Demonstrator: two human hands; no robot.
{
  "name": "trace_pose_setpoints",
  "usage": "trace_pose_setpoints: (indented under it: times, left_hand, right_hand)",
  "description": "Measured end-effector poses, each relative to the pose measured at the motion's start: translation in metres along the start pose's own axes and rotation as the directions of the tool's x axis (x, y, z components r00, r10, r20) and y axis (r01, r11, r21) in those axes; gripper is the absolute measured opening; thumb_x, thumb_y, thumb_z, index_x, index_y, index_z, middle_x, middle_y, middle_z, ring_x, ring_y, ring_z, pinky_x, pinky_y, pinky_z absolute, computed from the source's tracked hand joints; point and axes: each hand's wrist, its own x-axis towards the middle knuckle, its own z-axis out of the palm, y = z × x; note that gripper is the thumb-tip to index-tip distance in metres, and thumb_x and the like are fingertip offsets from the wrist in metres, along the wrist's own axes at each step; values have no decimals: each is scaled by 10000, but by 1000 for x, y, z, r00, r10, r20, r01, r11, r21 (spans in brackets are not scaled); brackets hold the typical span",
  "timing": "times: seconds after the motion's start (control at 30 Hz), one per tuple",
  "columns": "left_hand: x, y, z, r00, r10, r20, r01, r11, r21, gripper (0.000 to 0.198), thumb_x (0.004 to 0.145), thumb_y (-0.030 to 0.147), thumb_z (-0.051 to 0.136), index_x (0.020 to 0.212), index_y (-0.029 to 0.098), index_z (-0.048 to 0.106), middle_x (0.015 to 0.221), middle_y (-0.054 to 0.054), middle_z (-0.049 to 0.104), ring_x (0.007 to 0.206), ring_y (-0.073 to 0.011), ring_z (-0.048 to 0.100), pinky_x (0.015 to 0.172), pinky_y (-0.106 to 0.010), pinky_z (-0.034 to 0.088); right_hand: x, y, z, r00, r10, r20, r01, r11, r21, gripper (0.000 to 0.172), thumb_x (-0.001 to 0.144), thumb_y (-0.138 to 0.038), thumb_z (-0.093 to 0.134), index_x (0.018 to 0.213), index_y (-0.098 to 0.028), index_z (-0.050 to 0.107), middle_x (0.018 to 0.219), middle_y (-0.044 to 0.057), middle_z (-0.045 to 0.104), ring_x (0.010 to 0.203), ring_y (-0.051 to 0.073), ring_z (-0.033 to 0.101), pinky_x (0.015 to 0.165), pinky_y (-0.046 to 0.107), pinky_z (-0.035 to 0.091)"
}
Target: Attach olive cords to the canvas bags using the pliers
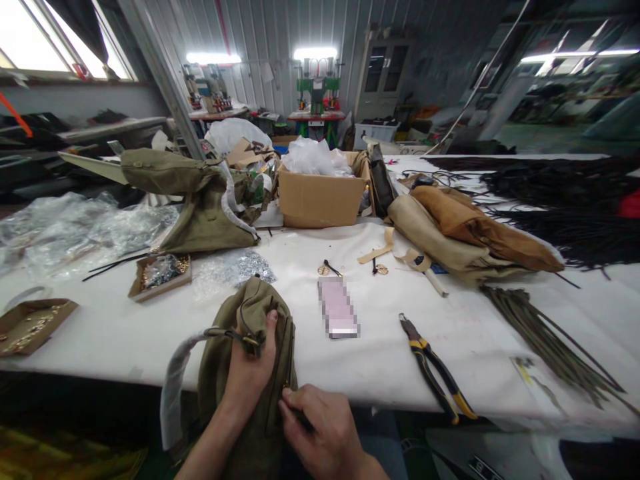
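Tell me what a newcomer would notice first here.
Probably the olive bag at the table's near edge, gripped near its top by the left hand while the right hand pinches at its side. Next come the yellow-and-black pliers, lying on the white tabletop to the right. Farther back, near the middle, the cardboard box stands out, topped with crumpled clear plastic.

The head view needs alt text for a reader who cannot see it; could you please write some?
A person's left hand holds an olive bag at the edge of a white table while the right hand appears to pinch its zipper. Pliers lie to the right; a cardboard box stands farther back.
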Motion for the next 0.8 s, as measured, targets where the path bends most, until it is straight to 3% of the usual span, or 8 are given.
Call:
trace_pose_setpoints:
  times: [0.07, 0.13, 0.27, 0.33, 0.5, 0.8]
  left_hand:
    - [2, 1, -1, 1000, -8, -15, 8, 1000, 3, 401, 1022, 480, 666, 1318, 217, 729, 1446, -151, 731, 1578, -348, 486, 1396, -562, 256]
    - [3, 3, -2, 1000, -7, -25, 7, 1000, 5, 392, 1025, 488, 660, 1291, 212, 740, 1417, -146, 746, 1550, -343, 524, 1388, -547, 288]
    - [4, 9, -2, 998, -61, -15, 60, 997, -49, 380, 1024, 484, 649, 1251, 197, 753, 1348, -157, 774, 1423, -345, 649, 1366, -546, 343]
    - [3, 10, -1, 995, -96, 2, 96, 993, -74, 385, 1010, 487, 662, 1246, 197, 754, 1359, -160, 769, 1409, -353, 658, 1361, -560, 348]
    - [1, 10, 0, 990, -142, -2, 141, 987, -75, 379, 1009, 490, 666, 1228, 197, 767, 1374, -164, 760, 1413, -359, 653, 1373, -568, 322]
    - [1, 8, 0, 980, -197, 24, 198, 976, -94, 405, 1011, 500, 663, 1256, 194, 767, 1413, -159, 748, 1425, -359, 645, 1386, -554, 300]
  right_hand:
    - [3, 3, -13, 996, 19, 89, -20, 1000, 10, 127, 1099, -287, 659, 1205, -228, 700, 898, 42, 785, 742, 203, 749, 664, 316, 559]
    - [9, 13, -30, 993, 65, 94, -65, 998, -7, 220, 1107, -354, 655, 1296, -250, 696, 1025, 64, 801, 889, 237, 763, 784, 363, 601]
    - [19, 55, -62, 960, 159, -232, -214, 948, -236, 283, 1129, -250, 548, 1390, -237, 657, 1262, 125, 753, 1182, 292, 694, 1029, 487, 575]
    - [21, 79, -69, 937, 156, -311, -277, 877, -392, 323, 1128, -266, 547, 1436, -222, 636, 1322, 141, 731, 1261, 329, 642, 1106, 567, 523]
    - [18, 109, -67, 952, 210, -223, -299, 793, -530, 466, 1128, -348, 552, 1571, -205, 535, 1450, 158, 668, 1390, 362, 549, 1167, 619, 476]
    - [22, 106, -62, 959, 240, -153, -284, 774, -565, 502, 1118, -375, 591, 1579, -192, 514, 1498, 176, 637, 1457, 381, 504, 1200, 643, 442]
